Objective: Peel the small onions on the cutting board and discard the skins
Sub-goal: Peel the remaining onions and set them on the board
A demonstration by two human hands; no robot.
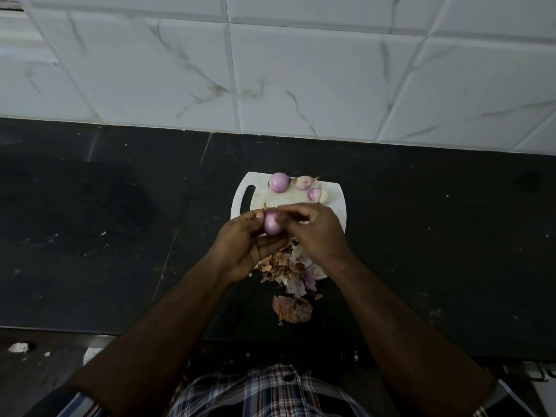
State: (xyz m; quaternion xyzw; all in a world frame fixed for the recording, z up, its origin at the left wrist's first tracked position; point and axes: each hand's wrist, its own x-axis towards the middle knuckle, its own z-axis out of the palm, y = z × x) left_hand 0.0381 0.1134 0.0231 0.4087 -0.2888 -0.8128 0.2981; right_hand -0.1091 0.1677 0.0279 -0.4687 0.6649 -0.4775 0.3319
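My left hand [245,240] grips a small pink onion [271,224] above the near part of the white cutting board [337,206]. My right hand [316,230] pinches at the onion's top right side, fingers curled; whether a strip of skin is between them is hidden. Three more small onions lie at the board's far edge: a round one [279,182], one with a dry tip [304,182] and a smaller one [315,194]. A heap of peeled skins [288,270] lies under my hands at the board's near end.
The board sits on a dark stone counter [120,221] that runs left and right. White marbled wall tiles [270,70] rise just behind it. A larger dry skin piece [291,308] lies on the counter near its front edge. Small white scraps [19,347] lie lower left.
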